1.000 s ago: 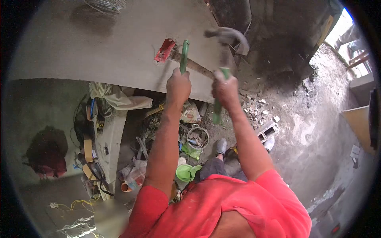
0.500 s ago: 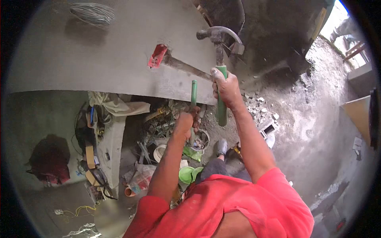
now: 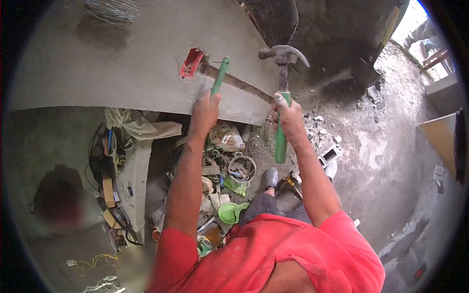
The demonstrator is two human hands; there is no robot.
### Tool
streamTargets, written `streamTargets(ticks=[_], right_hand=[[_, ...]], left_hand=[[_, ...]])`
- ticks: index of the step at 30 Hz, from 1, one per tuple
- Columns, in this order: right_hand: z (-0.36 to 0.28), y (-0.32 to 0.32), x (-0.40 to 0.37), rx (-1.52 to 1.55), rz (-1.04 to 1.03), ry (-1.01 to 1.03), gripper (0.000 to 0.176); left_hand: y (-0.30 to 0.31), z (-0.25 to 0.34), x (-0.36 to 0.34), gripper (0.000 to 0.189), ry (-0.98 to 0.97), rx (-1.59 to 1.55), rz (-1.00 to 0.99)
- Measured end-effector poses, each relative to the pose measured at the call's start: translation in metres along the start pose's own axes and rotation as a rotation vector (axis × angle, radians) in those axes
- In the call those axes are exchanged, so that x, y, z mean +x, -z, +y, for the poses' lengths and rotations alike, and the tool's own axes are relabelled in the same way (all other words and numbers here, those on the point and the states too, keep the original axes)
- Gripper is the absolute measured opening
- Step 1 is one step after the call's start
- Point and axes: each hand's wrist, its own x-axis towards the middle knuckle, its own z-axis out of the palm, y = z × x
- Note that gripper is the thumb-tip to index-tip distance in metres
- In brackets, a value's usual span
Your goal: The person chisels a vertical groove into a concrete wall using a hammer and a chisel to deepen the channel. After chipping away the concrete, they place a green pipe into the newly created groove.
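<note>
My left hand (image 3: 205,115) is closed around a slim green chisel (image 3: 221,75), which tilts up and right in front of the grey plastered wall (image 3: 141,73). Close to it, a red electrical box (image 3: 191,63) is set in the wall, and a groove (image 3: 238,84) runs from the box down to the right. With my right hand (image 3: 290,119) I grip a claw hammer (image 3: 282,63) by its green handle, head up. The hammer is held apart from the chisel. The chisel's lower end is hidden by my left hand.
A coil of wire (image 3: 113,10) is at the upper left. Below lie a bucket of debris (image 3: 242,168), a green bowl (image 3: 227,213) and a hollow block (image 3: 329,156). Rubble (image 3: 317,129) covers the floor near my feet. A cloth (image 3: 146,128) hangs over a ledge at left.
My left hand has risen up and left with the chisel, from below the wall's edge to in front of it. My right hand and the hammer have shifted slightly right and down.
</note>
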Motion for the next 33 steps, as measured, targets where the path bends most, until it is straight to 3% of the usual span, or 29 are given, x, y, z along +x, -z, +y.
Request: streamTargets(ticks=[2, 8, 12, 13, 15, 16, 17, 18, 20, 21, 22, 24, 25, 27, 28, 30, 33], right_hand=[[-0.002, 0.008, -0.002, 0.036, -0.003, 0.027, 0.045], [-0.035, 0.004, -0.012, 0.127, 0.093, 0.238, 0.048], [-0.023, -0.014, -0.005, 0.206, 0.09, 0.372, 0.046], [-0.007, -0.029, 0.004, 0.245, 0.137, 0.436, 0.042], [0.074, -0.056, 0.05, -0.149, 0.276, 0.509, 0.042], [0.082, -0.072, 0.059, -0.372, 0.225, 0.504, 0.04], [0.069, -0.071, 0.059, -0.172, -0.085, 0.01, 0.043], [0.056, -0.064, 0.057, -0.166, -0.078, 0.014, 0.043], [0.034, -0.044, 0.058, -0.289, 0.038, 0.17, 0.044], [0.01, -0.04, 0.038, -0.1, 0.021, 0.133, 0.04], [-0.01, -0.034, 0.028, -0.102, 0.024, 0.147, 0.04], [-0.025, -0.025, 0.01, 0.2, 0.042, 0.356, 0.041], [-0.019, -0.03, 0.014, 0.201, 0.039, 0.354, 0.041], [0.014, -0.05, 0.03, 0.41, 0.133, 0.708, 0.036], [0.06, -0.064, 0.047, 0.257, 0.212, 0.625, 0.036], [0.084, -0.073, 0.073, -0.596, -0.043, 0.097, 0.039], [0.044, -0.049, 0.068, -0.357, 0.082, 0.152, 0.043]], left_hand=[[0.004, 0.003, 0.005, 0.035, 0.106, -0.026, -0.052], [0.008, -0.001, 0.01, 0.035, 0.029, 0.044, 0.013], [0.012, 0.002, 0.014, 0.035, 0.091, 0.016, -0.04], [0.012, 0.006, 0.013, 0.035, 0.09, 0.022, -0.02], [0.01, 0.007, 0.011, 0.035, 0.096, 0.032, -0.006], [0.006, 0.006, 0.011, 0.035, 0.093, 0.046, -0.001], [0.005, 0.008, 0.014, 0.036, 0.077, 0.059, 0.011], [0.005, 0.009, 0.014, 0.036, 0.067, 0.062, 0.008], [0.007, 0.008, 0.016, 0.036, 0.118, 0.063, -0.008], [0.005, 0.006, 0.017, 0.036, 0.11, 0.06, -0.009], [0.004, 0.003, 0.021, 0.036, 0.099, 0.034, 0.0], [0.003, -0.004, 0.013, 0.037, 0.113, 0.012, 0.002], [0.002, -0.003, 0.013, 0.036, 0.1, -0.006, 0.017], [0.002, 0.001, 0.016, 0.035, 0.084, -0.015, 0.033], [0.001, 0.004, 0.017, 0.035, 0.082, 0.013, 0.02], [-0.002, 0.006, 0.012, 0.035, 0.074, 0.038, 0.01], [-0.006, 0.007, 0.016, 0.036, 0.087, 0.056, 0.094]])
